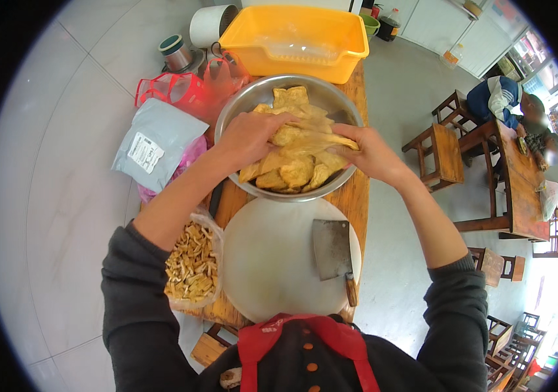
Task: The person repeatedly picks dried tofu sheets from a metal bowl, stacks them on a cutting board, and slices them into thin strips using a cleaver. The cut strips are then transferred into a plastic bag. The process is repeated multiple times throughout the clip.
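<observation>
A steel bowl (226, 111) stands at the far end of the wooden table, filled with flat golden-yellow pieces (297, 171) that look like fried tofu. Over them stretches a thin see-through plastic bag (315, 139), drawn between my two hands. My left hand (253, 138) is closed on the bag's left side above the bowl, its fingertips partly hidden. On the other side my right hand (371, 154) pinches the bag's bunched edge, thumb and fingers together. Nearer me lies a round white chopping board (266, 251), with a cleaver (333, 248) resting on its right part.
A bag of chopped brown pieces (191, 264) sits left of the board. Behind the bowl is a yellow plastic tub (292, 55). A grey parcel (158, 140) and red bags (181, 90) lie at the left. People sit at a wooden table (520, 189) far right, near stools (441, 157).
</observation>
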`<state>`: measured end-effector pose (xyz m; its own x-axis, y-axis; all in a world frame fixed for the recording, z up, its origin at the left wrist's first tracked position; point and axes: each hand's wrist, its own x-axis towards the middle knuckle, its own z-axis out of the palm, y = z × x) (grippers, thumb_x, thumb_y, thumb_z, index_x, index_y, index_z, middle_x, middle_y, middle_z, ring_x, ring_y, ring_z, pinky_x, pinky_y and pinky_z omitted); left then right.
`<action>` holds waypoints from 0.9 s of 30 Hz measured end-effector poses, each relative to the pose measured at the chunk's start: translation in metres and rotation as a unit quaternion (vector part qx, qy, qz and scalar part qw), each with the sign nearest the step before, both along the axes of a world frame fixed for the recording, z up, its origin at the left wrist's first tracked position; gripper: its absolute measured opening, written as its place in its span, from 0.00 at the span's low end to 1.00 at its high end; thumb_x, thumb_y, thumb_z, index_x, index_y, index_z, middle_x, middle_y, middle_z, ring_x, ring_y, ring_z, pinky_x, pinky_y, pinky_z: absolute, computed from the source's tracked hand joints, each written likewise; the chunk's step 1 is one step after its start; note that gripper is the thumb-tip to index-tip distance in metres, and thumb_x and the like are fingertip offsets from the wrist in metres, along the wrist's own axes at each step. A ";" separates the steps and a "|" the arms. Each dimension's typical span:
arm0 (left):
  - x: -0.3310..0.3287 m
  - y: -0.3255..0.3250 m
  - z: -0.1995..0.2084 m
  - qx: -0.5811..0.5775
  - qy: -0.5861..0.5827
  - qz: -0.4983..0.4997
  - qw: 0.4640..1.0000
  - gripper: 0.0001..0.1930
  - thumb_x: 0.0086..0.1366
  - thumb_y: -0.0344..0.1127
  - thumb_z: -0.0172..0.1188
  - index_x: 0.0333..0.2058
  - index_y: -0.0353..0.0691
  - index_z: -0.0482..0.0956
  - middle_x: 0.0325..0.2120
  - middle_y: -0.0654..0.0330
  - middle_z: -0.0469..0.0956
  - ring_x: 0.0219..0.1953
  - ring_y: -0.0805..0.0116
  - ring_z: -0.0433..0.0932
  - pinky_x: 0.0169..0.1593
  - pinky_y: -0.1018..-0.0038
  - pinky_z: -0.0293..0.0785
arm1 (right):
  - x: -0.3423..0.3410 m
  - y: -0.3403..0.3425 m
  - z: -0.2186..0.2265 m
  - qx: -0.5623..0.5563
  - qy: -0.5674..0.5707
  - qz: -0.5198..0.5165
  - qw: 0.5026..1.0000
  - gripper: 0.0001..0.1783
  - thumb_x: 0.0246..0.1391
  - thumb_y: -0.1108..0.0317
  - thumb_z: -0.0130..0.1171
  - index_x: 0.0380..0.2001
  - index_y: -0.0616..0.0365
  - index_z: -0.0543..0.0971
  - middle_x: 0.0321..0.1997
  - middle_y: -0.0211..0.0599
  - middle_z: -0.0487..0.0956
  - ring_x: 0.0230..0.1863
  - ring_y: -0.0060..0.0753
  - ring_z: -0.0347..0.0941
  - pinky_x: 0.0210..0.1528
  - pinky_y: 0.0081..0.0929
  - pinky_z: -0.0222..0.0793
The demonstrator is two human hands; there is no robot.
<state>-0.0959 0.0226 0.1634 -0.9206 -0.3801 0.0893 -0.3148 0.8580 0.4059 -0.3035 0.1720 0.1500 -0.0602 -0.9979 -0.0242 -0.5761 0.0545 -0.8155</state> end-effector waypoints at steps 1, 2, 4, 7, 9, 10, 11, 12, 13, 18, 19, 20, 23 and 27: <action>0.009 0.007 0.011 0.001 -0.010 -0.016 1.000 0.32 0.45 0.21 0.62 0.54 0.48 0.74 0.40 0.49 0.80 0.41 0.49 0.79 0.44 0.63 0.75 | 0.006 0.010 0.009 0.037 -0.057 -0.007 0.998 0.24 0.56 0.64 0.63 0.54 0.63 0.73 0.47 0.48 0.79 0.41 0.41 0.80 0.38 0.30 0.79; 0.019 0.014 0.016 0.010 -0.032 -0.028 0.999 0.32 0.45 0.22 0.62 0.54 0.47 0.74 0.40 0.49 0.80 0.41 0.50 0.79 0.44 0.64 0.75 | 0.012 0.022 0.015 0.062 -0.088 0.023 0.994 0.23 0.57 0.65 0.62 0.54 0.63 0.74 0.46 0.45 0.79 0.40 0.38 0.79 0.36 0.28 0.80; 0.038 0.030 0.010 0.070 -0.087 -0.055 0.992 0.31 0.46 0.23 0.64 0.53 0.45 0.75 0.40 0.49 0.80 0.42 0.51 0.79 0.46 0.66 0.74 | 0.022 0.044 0.016 0.128 -0.174 0.073 0.974 0.20 0.59 0.66 0.61 0.53 0.62 0.74 0.45 0.38 0.79 0.38 0.31 0.78 0.34 0.26 0.82; 0.063 0.045 -0.043 0.244 -0.166 -0.075 0.952 0.28 0.50 0.28 0.67 0.53 0.40 0.74 0.42 0.50 0.80 0.46 0.55 0.78 0.50 0.68 0.73 | 0.039 0.076 -0.018 0.217 -0.285 0.105 0.928 0.26 0.58 0.64 0.62 0.57 0.61 0.71 0.46 0.41 0.78 0.39 0.33 0.79 0.33 0.27 0.83; 0.077 0.062 -0.105 0.392 -0.191 -0.064 0.898 0.28 0.53 0.33 0.69 0.54 0.38 0.73 0.45 0.51 0.80 0.50 0.58 0.78 0.52 0.69 0.72 | 0.061 0.093 -0.067 0.248 -0.297 0.030 0.922 0.30 0.57 0.64 0.62 0.60 0.63 0.66 0.47 0.45 0.78 0.36 0.36 0.80 0.31 0.27 0.83; 0.087 0.074 -0.138 0.370 -0.192 0.003 0.909 0.31 0.54 0.38 0.69 0.56 0.38 0.72 0.46 0.52 0.79 0.50 0.56 0.77 0.52 0.67 0.72 | 0.074 0.101 -0.094 0.238 -0.309 0.015 0.921 0.33 0.57 0.64 0.63 0.61 0.64 0.64 0.47 0.46 0.78 0.35 0.37 0.80 0.30 0.28 0.83; 0.098 0.088 -0.169 0.345 -0.203 0.073 0.913 0.33 0.54 0.43 0.69 0.57 0.38 0.70 0.46 0.52 0.79 0.50 0.55 0.77 0.52 0.64 0.72 | 0.088 0.105 -0.123 0.289 -0.243 -0.051 0.925 0.34 0.56 0.65 0.63 0.61 0.65 0.62 0.44 0.48 0.79 0.32 0.37 0.81 0.28 0.28 0.82; 0.108 0.100 -0.197 0.319 -0.161 0.104 0.928 0.34 0.55 0.43 0.69 0.58 0.39 0.69 0.48 0.52 0.78 0.52 0.55 0.76 0.54 0.65 0.71 | 0.096 0.106 -0.147 0.352 -0.142 -0.127 0.917 0.35 0.55 0.65 0.63 0.61 0.65 0.60 0.41 0.50 0.80 0.29 0.38 0.81 0.26 0.29 0.81; 0.120 0.116 -0.219 0.286 -0.134 0.146 0.937 0.34 0.55 0.44 0.69 0.59 0.39 0.68 0.50 0.51 0.76 0.53 0.55 0.75 0.56 0.65 0.70 | 0.099 0.114 -0.166 0.314 -0.118 -0.129 0.933 0.34 0.54 0.66 0.63 0.60 0.65 0.61 0.37 0.50 0.80 0.27 0.37 0.81 0.24 0.28 0.80; 0.163 0.159 -0.259 0.238 0.034 0.263 0.934 0.37 0.57 0.46 0.68 0.61 0.34 0.64 0.56 0.44 0.70 0.58 0.51 0.70 0.60 0.62 0.66 | 0.114 0.142 -0.207 0.231 0.130 -0.174 0.948 0.32 0.52 0.62 0.63 0.56 0.63 0.64 0.29 0.47 0.81 0.27 0.41 0.80 0.28 0.39 0.76; 0.170 0.165 -0.256 0.217 0.034 0.273 0.937 0.39 0.58 0.48 0.67 0.61 0.34 0.63 0.57 0.42 0.68 0.59 0.49 0.69 0.61 0.62 0.66 | 0.111 0.146 -0.204 0.214 0.166 -0.172 0.947 0.33 0.52 0.60 0.63 0.57 0.62 0.64 0.32 0.48 0.82 0.30 0.42 0.81 0.32 0.42 0.76; 0.177 0.170 -0.251 0.188 0.047 0.281 0.940 0.40 0.58 0.50 0.66 0.62 0.33 0.62 0.58 0.41 0.67 0.60 0.48 0.68 0.61 0.62 0.65 | 0.109 0.152 -0.200 0.197 0.191 -0.184 0.944 0.34 0.52 0.58 0.64 0.58 0.60 0.64 0.35 0.48 0.81 0.34 0.43 0.80 0.35 0.43 0.76; 0.198 0.195 -0.238 0.164 -0.040 0.334 0.927 0.48 0.58 0.58 0.63 0.64 0.29 0.53 0.59 0.37 0.63 0.58 0.43 0.68 0.60 0.58 0.66 | 0.102 0.188 -0.182 0.191 0.245 -0.210 0.927 0.39 0.50 0.54 0.65 0.62 0.55 0.62 0.45 0.48 0.78 0.45 0.46 0.78 0.43 0.45 0.75; 0.204 0.229 -0.238 0.211 -0.134 0.343 0.906 0.51 0.59 0.63 0.59 0.65 0.26 0.48 0.57 0.33 0.63 0.55 0.39 0.70 0.56 0.56 0.70 | 0.111 0.246 -0.185 0.293 0.273 -0.191 0.896 0.43 0.49 0.55 0.66 0.66 0.51 0.58 0.49 0.47 0.74 0.48 0.49 0.75 0.44 0.45 0.74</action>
<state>0.1081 0.2519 -0.0747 -0.4223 -0.8192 -0.3881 -0.8503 0.2096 0.4827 -0.1922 0.4184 -0.0346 -0.5567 -0.7284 -0.3994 -0.7294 0.6587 -0.1846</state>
